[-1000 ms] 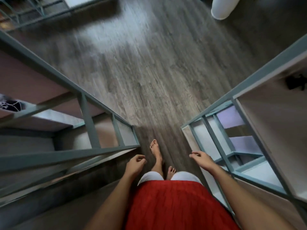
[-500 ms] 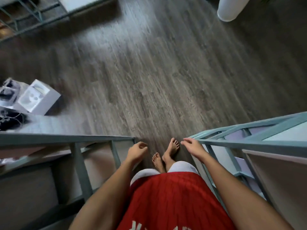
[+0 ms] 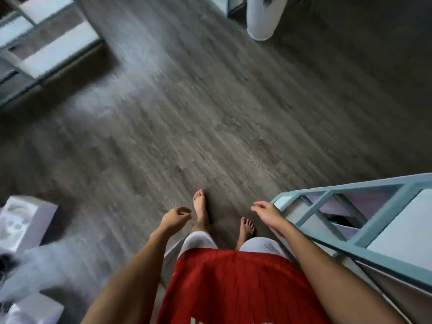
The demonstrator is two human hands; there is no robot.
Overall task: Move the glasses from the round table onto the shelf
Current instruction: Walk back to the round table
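No glasses and no round table show in the head view. My left hand point(image 3: 174, 217) hangs in front of me with loosely curled fingers and holds nothing. My right hand point(image 3: 267, 211) hangs relaxed and empty beside the corner of a teal metal shelf point(image 3: 364, 220) at the lower right. My bare feet stand on the dark wood floor point(image 3: 210, 118) below my hands. The picture is blurred by motion.
A second teal-framed shelf unit point(image 3: 46, 43) stands at the upper left. A white planter point(image 3: 263, 19) sits at the top right. White boxes point(image 3: 21, 220) lie on a surface at the lower left, with another box point(image 3: 35, 311) below them.
I have walked forward out from between the two shelf units. The left unit has dropped out of view, and the right unit has slid to the lower right. Both hands stay empty.
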